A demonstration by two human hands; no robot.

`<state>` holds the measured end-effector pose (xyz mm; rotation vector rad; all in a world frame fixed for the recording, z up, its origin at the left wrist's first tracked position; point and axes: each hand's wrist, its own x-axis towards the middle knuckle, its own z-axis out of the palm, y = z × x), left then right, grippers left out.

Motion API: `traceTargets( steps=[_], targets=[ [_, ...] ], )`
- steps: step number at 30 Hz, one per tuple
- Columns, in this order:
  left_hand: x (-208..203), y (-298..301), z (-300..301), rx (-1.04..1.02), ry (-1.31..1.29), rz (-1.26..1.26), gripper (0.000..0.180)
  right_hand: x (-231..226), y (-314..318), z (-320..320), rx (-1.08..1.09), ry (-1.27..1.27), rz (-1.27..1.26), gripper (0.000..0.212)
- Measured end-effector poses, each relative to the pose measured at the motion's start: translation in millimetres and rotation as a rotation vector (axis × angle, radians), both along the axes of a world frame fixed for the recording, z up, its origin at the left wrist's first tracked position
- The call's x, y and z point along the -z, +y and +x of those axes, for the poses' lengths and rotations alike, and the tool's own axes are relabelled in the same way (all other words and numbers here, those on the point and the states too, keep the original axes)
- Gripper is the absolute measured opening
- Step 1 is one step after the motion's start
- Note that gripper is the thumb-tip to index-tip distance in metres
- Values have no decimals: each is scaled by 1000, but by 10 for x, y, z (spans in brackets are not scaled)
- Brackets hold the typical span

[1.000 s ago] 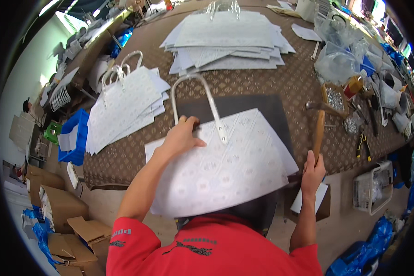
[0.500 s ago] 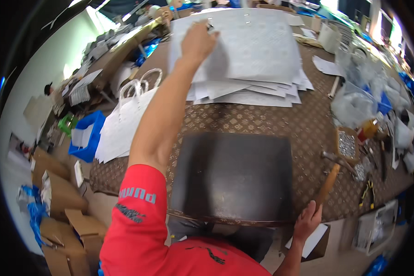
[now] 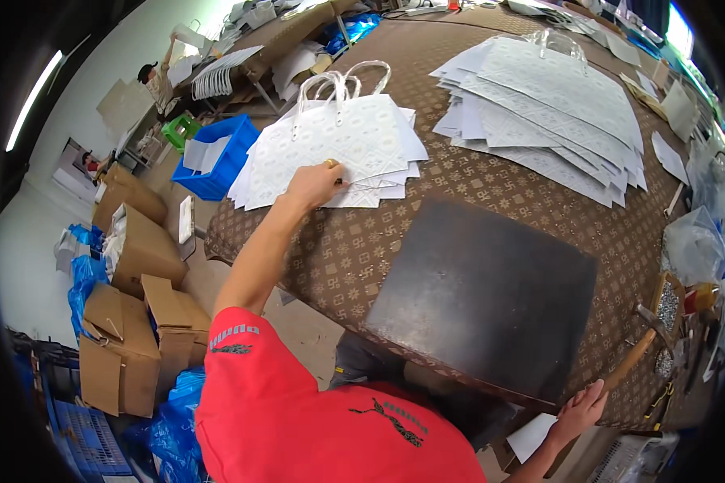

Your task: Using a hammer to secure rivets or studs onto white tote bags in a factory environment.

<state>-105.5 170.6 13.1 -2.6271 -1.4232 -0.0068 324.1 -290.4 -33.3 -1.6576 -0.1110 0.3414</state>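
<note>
My left hand (image 3: 318, 185) is closed, fingers curled at the lower edge of the top white patterned bag panel (image 3: 330, 145) in the left stack. A ring shows on one finger; the fingertips are partly hidden. Clear looped handles (image 3: 342, 84) rise from this stack's far edge. In my right hand (image 3: 582, 409) is a hammer (image 3: 630, 358), held by its wooden handle. The hammer's metal head lies over the table's right side, next to a box of small metal pieces (image 3: 667, 304). A dark square slab (image 3: 487, 294) lies on the table in front of me.
Farther right, a fanned stack of white panels (image 3: 548, 109) covers part of the brown patterned tablecloth (image 3: 322, 258). A blue bin (image 3: 215, 157) stands left of the table, above cardboard boxes (image 3: 121, 338). Clear plastic bags (image 3: 695, 245) and yellow-handled pliers (image 3: 660, 402) lie at the right.
The view has turned left. My left hand has moved from the far stack to the near edge of the left stack. My right hand still holds the hammer.
</note>
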Motion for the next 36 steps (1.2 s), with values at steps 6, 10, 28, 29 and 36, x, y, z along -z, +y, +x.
traceTargets(
  steps=[6,10,28,29,36],
  targets=[
    [-35,148,-248,69,47,8,22,-19,61,-42,-13,-55,7,32],
    [-417,86,-355,80,-245,222,21,10,17,-46,3,-92,13,30],
    [-247,-2586,1425,557,-967,-1093,19,-61,-163,98,-97,-44,3,32],
    [-192,-2467,1329,358,-1133,-1288,18,-83,-226,119,-92,-39,-13,32],
    [28,-1461,1200,140,-1437,-709,16,-547,-234,-188,-83,-104,-9,30]
  ],
)
